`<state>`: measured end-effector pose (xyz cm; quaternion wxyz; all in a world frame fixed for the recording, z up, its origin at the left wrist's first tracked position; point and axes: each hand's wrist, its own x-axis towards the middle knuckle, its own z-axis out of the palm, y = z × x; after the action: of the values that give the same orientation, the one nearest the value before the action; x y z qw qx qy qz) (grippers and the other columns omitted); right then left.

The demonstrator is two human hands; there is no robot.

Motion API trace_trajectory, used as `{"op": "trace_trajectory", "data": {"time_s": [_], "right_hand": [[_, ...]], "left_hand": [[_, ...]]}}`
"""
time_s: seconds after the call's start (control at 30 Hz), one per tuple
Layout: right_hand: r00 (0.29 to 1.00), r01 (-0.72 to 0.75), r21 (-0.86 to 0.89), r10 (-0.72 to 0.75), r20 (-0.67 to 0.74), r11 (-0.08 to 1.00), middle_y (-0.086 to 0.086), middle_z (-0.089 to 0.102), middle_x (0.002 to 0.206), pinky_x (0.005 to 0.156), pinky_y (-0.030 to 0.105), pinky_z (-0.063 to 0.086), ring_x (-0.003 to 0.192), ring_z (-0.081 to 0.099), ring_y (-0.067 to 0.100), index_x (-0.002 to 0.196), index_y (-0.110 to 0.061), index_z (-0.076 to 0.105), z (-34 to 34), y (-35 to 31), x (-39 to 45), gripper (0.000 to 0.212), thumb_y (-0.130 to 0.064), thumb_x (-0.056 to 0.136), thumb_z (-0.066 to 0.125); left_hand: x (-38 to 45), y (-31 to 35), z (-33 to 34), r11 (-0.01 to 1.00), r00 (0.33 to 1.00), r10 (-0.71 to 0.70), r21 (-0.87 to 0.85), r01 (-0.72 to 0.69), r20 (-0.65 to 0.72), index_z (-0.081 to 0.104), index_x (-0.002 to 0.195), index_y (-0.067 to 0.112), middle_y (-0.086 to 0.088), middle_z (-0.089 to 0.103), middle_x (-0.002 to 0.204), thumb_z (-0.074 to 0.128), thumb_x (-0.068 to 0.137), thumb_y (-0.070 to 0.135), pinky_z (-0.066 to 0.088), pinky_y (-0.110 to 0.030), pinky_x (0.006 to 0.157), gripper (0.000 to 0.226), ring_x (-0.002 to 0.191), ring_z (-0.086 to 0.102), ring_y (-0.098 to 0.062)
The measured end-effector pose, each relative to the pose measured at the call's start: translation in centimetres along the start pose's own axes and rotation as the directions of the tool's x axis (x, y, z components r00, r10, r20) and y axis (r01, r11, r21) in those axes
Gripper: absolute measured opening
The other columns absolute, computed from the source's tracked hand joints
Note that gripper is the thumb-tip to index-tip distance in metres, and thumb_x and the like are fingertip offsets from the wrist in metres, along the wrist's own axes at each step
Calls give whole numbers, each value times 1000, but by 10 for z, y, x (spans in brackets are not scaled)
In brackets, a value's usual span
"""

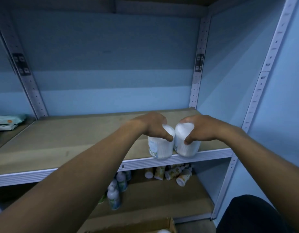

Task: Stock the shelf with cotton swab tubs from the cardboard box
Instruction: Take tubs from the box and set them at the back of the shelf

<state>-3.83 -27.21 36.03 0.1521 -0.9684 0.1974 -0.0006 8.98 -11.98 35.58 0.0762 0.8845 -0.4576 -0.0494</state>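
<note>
Two clear cotton swab tubs stand side by side at the front edge of the brown shelf board (pixel 78 137), toward its right end. My left hand (pixel 153 126) grips the left tub (pixel 159 148) from above, thumb down its front. My right hand (pixel 199 128) grips the right tub (pixel 187 145) the same way. The tubs touch or nearly touch. A corner of the cardboard box (pixel 145 226) shows at the bottom edge, with a white lid inside.
Metal uprights (pixel 197 78) frame the bay against a blue wall. Wipe packs (pixel 5 122) lie on the neighbouring shelf at left. The lower shelf holds standing bottles (pixel 114 195) and fallen tubes (pixel 172 172). A dark shape (pixel 254 216) sits bottom right.
</note>
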Motion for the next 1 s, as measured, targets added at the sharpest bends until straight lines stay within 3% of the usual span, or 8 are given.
{"op": "trace_trajectory", "data": {"time_s": [0.1, 0.3, 0.5, 0.67, 0.77, 1.0], "right_hand": [[1000, -14, 9, 14, 11, 1000, -6, 44, 150, 87, 23, 36, 131, 47, 18, 147, -34, 43, 4, 5, 6, 85, -36, 73, 83], [1000, -15, 18, 16, -23, 1000, -5, 45, 149, 93, 25, 39, 130, 47, 18, 141, -35, 50, 9, 9, 10, 72, -37, 76, 81], [991, 12, -22, -15, -136, 1000, -2, 51, 142, 91, 28, 43, 124, 51, 19, 131, -35, 59, 18, 8, 8, 69, -42, 69, 87], [957, 1, -110, -32, -288, 994, -5, 59, 128, 87, 31, 47, 116, 56, 19, 117, -40, 65, 33, 1, 2, 43, -26, 79, 76], [938, -25, -159, -32, -346, 987, -3, 62, 124, 81, 31, 47, 111, 60, 23, 117, -39, 65, 38, 0, 3, 43, -14, 83, 65], [913, -50, -206, -39, -406, 977, -1, 65, 121, 75, 31, 46, 106, 63, 26, 117, -38, 68, 42, 1, 11, 43, -11, 84, 63]], "left_hand": [[5, -2, 5, 999, 1000, -2, -49, 2, -3, 53, 135, 28, 5, 55, 136, 72, 73, 58, 47, -35, 97, 72, 118, 53, -17], [5, -7, 8, 992, 997, 34, -121, -41, -63, 56, 127, 32, 6, 50, 133, 77, 70, 58, 41, -29, 88, 66, 120, 48, -15], [-5, -5, 8, 994, 991, 72, -72, -80, -109, 59, 125, 31, 8, 52, 129, 80, 67, 58, 43, -30, 89, 67, 118, 48, -14], [-10, -4, 12, 995, 989, 93, -18, -96, -113, 64, 123, 28, 8, 58, 127, 82, 74, 42, 41, -25, 86, 54, 118, 50, -12], [-9, -4, 15, 996, 985, 88, -20, -92, -147, 66, 122, 29, 8, 60, 127, 82, 75, 40, 41, -25, 89, 51, 119, 51, -12], [-1, -6, 18, 996, 983, 75, -33, -81, -168, 67, 122, 30, 9, 59, 127, 83, 73, 42, 41, -24, 86, 53, 118, 52, -12]]}}
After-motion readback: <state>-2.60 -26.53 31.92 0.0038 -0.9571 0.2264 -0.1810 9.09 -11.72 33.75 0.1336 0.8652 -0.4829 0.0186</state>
